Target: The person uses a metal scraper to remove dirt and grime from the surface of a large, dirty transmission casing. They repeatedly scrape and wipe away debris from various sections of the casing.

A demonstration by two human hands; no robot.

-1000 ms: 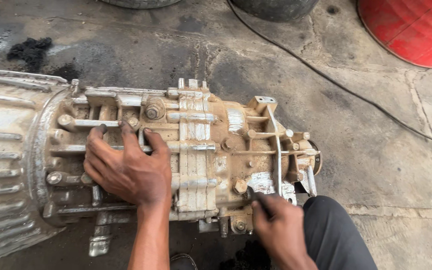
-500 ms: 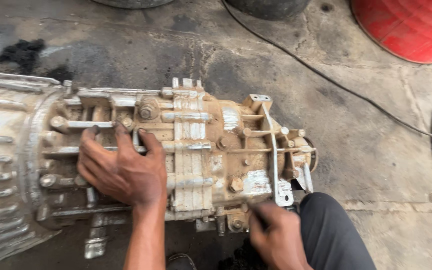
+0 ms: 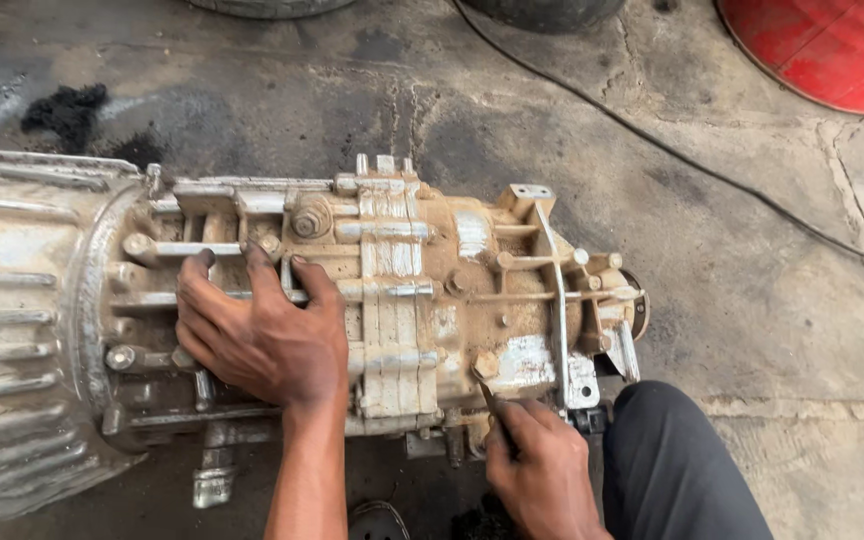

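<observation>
Left hand (image 3: 262, 335) lies flat, fingers spread, steadying the gearbox (image 3: 402, 290) mid-frame; right hand (image 3: 542, 465) pinches a thin scraper (image 3: 485, 392), best kept shallow against the casing.

No packages, signs or screens show anywhere in the view. The only possible label is a pale, whitish patch (image 3: 524, 362) on the near side of the dirty tan gearbox housing (image 3: 422, 290), low toward its narrow end. It is roughly rectangular, and whether it is a sticker or scraped metal cannot be told.
</observation>
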